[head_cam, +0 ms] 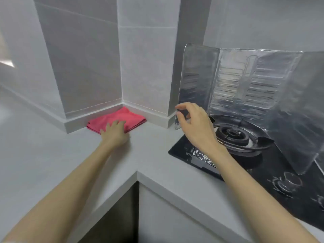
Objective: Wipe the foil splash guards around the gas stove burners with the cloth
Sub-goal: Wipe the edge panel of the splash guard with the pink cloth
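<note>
A folded pink cloth (pixel 121 118) lies on the white counter in the wall corner. My left hand (pixel 114 131) rests on its near edge with the fingers laid flat on the fabric. A silver foil splash guard (pixel 245 81) stands folded in panels behind and beside the gas burner (pixel 233 135). My right hand (pixel 194 125) hovers at the lower edge of the guard's left panel, fingers loosely curved and thumb forward; whether it touches the foil I cannot tell.
The black glass stove top (pixel 273 179) holds a control knob (pixel 289 181) near its front right. White tiled walls and a pillar (pixel 145 64) close the corner. The white counter (pixel 43 155) wraps in an L, with a dark cabinet gap (pixel 121 216) below.
</note>
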`<state>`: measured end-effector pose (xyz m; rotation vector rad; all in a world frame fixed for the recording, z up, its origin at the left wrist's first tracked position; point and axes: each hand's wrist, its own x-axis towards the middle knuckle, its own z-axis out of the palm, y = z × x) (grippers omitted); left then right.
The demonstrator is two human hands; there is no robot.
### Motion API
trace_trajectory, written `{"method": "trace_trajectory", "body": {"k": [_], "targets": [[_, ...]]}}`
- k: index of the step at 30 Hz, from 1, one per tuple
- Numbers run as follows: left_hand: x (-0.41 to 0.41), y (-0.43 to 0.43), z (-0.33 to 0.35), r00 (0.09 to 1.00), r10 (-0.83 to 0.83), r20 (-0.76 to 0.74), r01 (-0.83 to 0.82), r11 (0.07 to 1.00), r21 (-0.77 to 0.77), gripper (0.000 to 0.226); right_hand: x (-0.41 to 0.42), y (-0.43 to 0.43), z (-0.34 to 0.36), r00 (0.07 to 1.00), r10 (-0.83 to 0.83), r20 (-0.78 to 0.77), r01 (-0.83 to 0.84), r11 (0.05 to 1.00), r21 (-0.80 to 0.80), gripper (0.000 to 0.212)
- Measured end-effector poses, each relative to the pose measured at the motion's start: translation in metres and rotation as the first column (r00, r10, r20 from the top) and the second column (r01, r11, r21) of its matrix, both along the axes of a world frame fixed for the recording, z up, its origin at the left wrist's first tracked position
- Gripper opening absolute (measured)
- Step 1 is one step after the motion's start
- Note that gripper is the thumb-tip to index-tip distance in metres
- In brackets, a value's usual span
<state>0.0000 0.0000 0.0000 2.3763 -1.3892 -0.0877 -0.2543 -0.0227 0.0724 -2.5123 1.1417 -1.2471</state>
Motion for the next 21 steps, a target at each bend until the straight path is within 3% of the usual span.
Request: {"method": "trace_trajectory", "body": {"k": [3, 6, 9, 11, 15, 21], "targets": [[0.001, -0.004, -0.005, 0.995, 0.079, 0.055, -0.082, 0.995, 0.060, 0.047, 0.005, -0.008, -0.006, 1.000, 0.000, -0.027, -0.001, 1.000, -0.020, 0.023], [0.004, -0.008, -0.010, 0.971, 0.107, 0.214, -0.116, 0.993, 0.031, 0.033, 0.006, -0.015, -0.012, 1.000, -0.001, -0.031, 0.000, 1.000, -0.011, 0.023], [0.006, -0.008, -0.008, 0.914, 0.098, 0.393, -0.129, 0.990, 0.054, 0.035, 0.003, -0.019, -0.014, 0.999, 0.002, -0.036, -0.003, 1.000, -0.006, 0.022], [0.007, -0.007, -0.005, 0.895, 0.090, 0.438, -0.131, 0.989, 0.064, 0.035, 0.000, -0.020, -0.014, 0.999, 0.005, -0.031, -0.005, 1.000, 0.006, 0.022], [0.004, -0.001, 0.009, 0.928, 0.107, 0.358, -0.120, 0.993, 0.015, 0.030, -0.007, -0.020, -0.007, 1.000, 0.006, 0.019, -0.007, 0.999, 0.035, 0.022], [-0.020, 0.016, 0.053, 0.978, 0.085, 0.189, -0.022, 0.951, -0.309, 0.020, -0.017, -0.010, 0.005, 0.994, 0.032, 0.109, -0.045, 0.992, 0.116, 0.021]]}}
